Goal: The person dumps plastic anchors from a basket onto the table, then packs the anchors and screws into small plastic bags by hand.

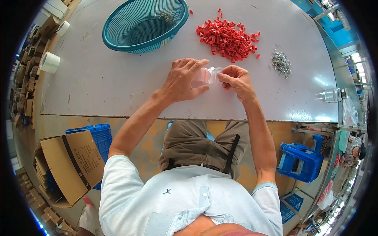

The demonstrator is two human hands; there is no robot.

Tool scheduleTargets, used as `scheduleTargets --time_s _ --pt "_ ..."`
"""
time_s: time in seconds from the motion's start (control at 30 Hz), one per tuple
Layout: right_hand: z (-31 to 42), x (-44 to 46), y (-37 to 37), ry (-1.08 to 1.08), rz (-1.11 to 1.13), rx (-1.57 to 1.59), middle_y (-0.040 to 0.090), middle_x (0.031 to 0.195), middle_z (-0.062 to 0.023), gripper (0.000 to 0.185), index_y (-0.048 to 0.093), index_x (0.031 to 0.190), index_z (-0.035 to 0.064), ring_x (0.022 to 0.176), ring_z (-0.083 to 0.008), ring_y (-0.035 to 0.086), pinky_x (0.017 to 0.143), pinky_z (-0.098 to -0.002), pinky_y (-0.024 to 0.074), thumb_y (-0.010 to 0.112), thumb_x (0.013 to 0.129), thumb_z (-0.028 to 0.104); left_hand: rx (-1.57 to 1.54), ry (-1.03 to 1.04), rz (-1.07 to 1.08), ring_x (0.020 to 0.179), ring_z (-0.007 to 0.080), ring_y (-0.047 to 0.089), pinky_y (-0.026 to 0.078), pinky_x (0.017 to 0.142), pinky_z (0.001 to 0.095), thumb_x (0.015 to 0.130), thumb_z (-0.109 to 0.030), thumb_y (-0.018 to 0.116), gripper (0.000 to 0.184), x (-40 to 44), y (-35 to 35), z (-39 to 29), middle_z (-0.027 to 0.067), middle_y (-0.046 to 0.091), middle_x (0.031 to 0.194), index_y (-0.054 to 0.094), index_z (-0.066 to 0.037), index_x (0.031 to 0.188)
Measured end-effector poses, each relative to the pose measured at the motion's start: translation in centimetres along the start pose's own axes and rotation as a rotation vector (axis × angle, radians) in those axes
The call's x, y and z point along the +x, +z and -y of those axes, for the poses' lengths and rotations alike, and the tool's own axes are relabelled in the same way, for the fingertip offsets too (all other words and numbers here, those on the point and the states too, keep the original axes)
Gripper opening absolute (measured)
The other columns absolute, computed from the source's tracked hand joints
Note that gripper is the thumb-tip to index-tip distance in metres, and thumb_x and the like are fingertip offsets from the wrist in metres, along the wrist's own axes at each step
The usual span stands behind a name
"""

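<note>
Pinching the clear bag [208,75] with your right fingers [228,78], you are possibly risking a slip, since your left fingers [198,65] are arching widely spread around it.

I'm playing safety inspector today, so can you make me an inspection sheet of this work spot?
Surface: pale table, with small dark marks.
Job's things: clear plastic at the hands, with something reddish showing; red pieces heaped ahead, a few strays around; metal bits piled to their right; green basket on the far left part.
Clutter: two rolls by the left edge; clear jar near the right edge.
Hands: right hand pinches the plastic; left hand is spread, thumb and fingers apart, beside it.
Cables: nothing seen on the table.
Surroundings: cardboard box and blue crate at the left.
</note>
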State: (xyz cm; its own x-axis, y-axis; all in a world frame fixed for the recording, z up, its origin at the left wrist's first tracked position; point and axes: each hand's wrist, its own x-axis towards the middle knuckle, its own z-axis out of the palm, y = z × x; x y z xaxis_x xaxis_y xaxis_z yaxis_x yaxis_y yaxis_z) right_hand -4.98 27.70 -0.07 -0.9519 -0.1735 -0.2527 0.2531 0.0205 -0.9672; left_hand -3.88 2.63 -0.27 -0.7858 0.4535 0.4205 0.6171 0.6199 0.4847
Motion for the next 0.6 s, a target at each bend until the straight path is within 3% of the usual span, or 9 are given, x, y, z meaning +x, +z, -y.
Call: scheduleTargets --time_s 0.07,0.2,0.33,0.47,0.6 --pt "0.0 0.2 0.8 -0.026 0.020 -0.027 0.072 0.079 -0.0049 0.019 0.073 0.095 0.0023 0.062 -0.0097 0.066 0.052 -0.0244 0.0540 0.086 0.087 0.014 -0.033 0.046 -0.040 0.137 0.0304 0.052 0.036 0.114 0.0478 0.080 -0.031 0.088 0.075 0.1 -0.1 -0.3 0.0091 0.063 0.137 0.056 -0.011 0.145" --pt "-0.2 1.0 2.0 -0.057 0.051 -0.132 0.072 0.077 -0.0047 0.022 0.072 0.092 0.0023 0.060 -0.0091 0.065 0.050 -0.0245 0.0522 0.088 0.085 0.015 -0.032 0.114 -0.093 0.135 0.0306 0.054 0.038 0.114 0.0477 0.082 -0.029 0.088 0.071 0.2 0.8 0.0 0.0094 0.062 0.139 0.058 -0.013 0.144" --pt "0.5 0.6 2.2 0.002 0.025 -0.158 0.072 0.076 -0.0049 0.026 0.073 0.095 0.0014 0.059 -0.0093 0.065 0.050 -0.0249 0.0519 0.090 0.083 0.017 -0.050 0.156 -0.051 0.129 0.0296 0.059 0.043 0.110 0.0481 0.083 -0.019 0.084 0.052 -0.1 1.8 1.2 0.0102 0.066 0.133 0.067 -0.010 0.131" --pt "1.0 0.3 0.5 0.087 0.078 -0.078 0.073 0.080 -0.0055 0.035 0.074 0.112 0.0003 0.062 -0.0101 0.066 0.053 -0.0251 0.0543 0.089 0.085 0.016 -0.027 0.114 -0.021 0.125 0.0286 0.061 0.046 0.108 0.0485 0.084 -0.016 0.082 0.034 0.0 1.7 1.2 0.0113 0.068 0.127 0.075 -0.006 0.115" --pt "0.5 0.0 -0.8 0.102 0.032 -0.056 0.076 0.087 -0.0071 0.038 0.072 0.121 -0.0009 0.069 -0.0115 0.069 0.060 -0.0256 0.0589 0.085 0.088 0.013 -0.024 0.104 -0.032 0.124 0.0298 0.062 0.047 0.106 0.0472 0.084 -0.014 0.083 0.030 0.1 1.7 1.3 0.0102 0.069 0.126 0.075 -0.008 0.112"
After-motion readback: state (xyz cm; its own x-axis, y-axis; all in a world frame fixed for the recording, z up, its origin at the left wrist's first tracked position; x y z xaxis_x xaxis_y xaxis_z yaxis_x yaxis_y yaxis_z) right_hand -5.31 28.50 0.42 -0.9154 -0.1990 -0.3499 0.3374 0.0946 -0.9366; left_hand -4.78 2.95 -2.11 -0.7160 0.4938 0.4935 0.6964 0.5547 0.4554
